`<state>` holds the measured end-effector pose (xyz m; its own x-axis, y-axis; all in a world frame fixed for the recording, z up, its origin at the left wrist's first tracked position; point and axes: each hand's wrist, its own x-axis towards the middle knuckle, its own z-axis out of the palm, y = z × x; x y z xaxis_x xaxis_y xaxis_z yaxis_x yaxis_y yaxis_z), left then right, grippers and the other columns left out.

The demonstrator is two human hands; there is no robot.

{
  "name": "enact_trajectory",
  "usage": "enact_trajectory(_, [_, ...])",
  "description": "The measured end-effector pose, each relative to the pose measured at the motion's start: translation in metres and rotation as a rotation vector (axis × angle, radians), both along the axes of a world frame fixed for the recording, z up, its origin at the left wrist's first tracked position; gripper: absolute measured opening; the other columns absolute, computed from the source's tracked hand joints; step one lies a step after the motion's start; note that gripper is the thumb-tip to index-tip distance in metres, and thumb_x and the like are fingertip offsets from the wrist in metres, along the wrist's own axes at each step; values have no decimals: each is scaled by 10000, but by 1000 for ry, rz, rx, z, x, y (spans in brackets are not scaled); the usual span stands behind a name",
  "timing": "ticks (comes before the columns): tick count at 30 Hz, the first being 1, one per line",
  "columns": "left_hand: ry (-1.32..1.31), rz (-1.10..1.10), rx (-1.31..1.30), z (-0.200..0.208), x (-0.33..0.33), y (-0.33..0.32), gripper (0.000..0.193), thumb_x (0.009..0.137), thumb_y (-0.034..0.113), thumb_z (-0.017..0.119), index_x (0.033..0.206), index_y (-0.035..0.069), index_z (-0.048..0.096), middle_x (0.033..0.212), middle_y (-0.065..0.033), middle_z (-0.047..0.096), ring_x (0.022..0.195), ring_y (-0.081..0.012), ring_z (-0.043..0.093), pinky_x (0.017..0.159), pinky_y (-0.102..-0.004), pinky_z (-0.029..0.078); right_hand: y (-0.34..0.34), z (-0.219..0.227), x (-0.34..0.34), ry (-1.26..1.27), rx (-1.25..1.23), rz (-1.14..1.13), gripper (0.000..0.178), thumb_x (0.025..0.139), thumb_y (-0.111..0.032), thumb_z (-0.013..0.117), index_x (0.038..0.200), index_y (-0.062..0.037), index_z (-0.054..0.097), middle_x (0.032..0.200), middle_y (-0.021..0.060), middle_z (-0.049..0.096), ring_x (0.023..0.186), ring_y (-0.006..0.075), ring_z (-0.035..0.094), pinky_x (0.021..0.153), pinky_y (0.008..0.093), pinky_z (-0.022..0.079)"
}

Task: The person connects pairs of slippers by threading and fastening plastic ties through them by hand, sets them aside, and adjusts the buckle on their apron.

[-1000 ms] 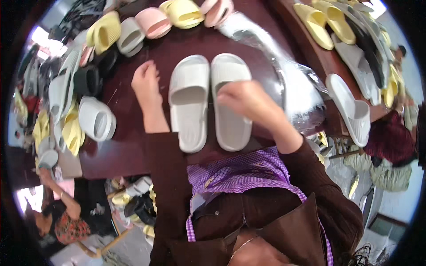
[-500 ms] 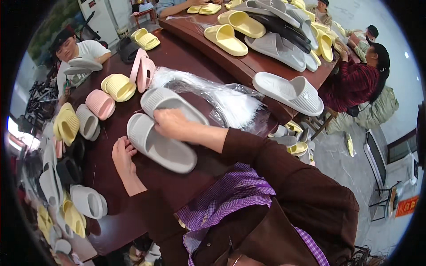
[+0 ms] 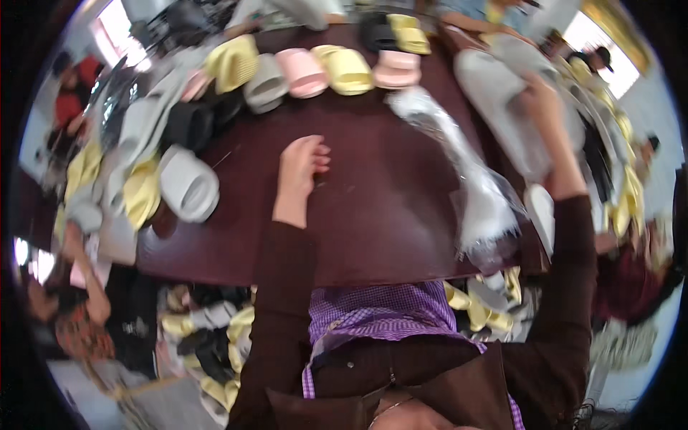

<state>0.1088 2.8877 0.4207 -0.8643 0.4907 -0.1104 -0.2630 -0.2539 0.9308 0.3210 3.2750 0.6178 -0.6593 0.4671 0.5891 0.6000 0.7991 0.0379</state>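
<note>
My right hand [image 3: 542, 104] is closed on a pair of grey slippers [image 3: 494, 107] at the upper right, at the side table's heap. Hand and pair are smeared by motion. Over the middle of the dark red table [image 3: 380, 236], my left hand [image 3: 301, 166] is half curled, its fingers a little apart, with nothing in it. Between my two arms, nearer the right one, lies a bundle of clear plastic bags [image 3: 476, 204]. A grey slipper [image 3: 190, 185] lies to the left of my left hand.
Along the table's far edge stand yellow slippers [image 3: 349, 70], pink slippers [image 3: 301, 72] and black slippers [image 3: 378, 32]. More slippers lie at the left and below the table edge. A yellow and grey heap [image 3: 623, 193] covers the right table. Other people work around.
My right hand has carried the grey pair from the middle of the table to the right-hand heap. My left hand is now away from the slippers. The view has turned.
</note>
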Motion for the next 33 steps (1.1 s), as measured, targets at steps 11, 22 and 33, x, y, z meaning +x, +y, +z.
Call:
enact_trajectory(11, [666,611,-295,-3,8,-25,244,880,153,587,1053,-19,588,834,-78,613,687,-153,593,616,-272,497,156,-66,114,-267,7,-103,406,861,-80,413,1259,-49,486,1073,258,602,1000,429,561,830,465,453])
enact_trajectory(22, [1110,961,-966,31,-54,-233,356,794,121,606,1106,-46,563,1066,-210,587,997,-346,553,885,-388,429,153,-69,116,-155,-25,53,384,867,-91,447,1240,-11,486,1042,284,599,984,447,558,823,475,455])
enact_trajectory(33, [471,301,-696,65,-63,-226,387,824,197,669,1108,-50,578,933,-105,636,836,-157,594,738,-269,468,89,-3,112,-172,52,101,328,903,-163,461,1163,9,562,921,282,611,872,413,606,761,437,474])
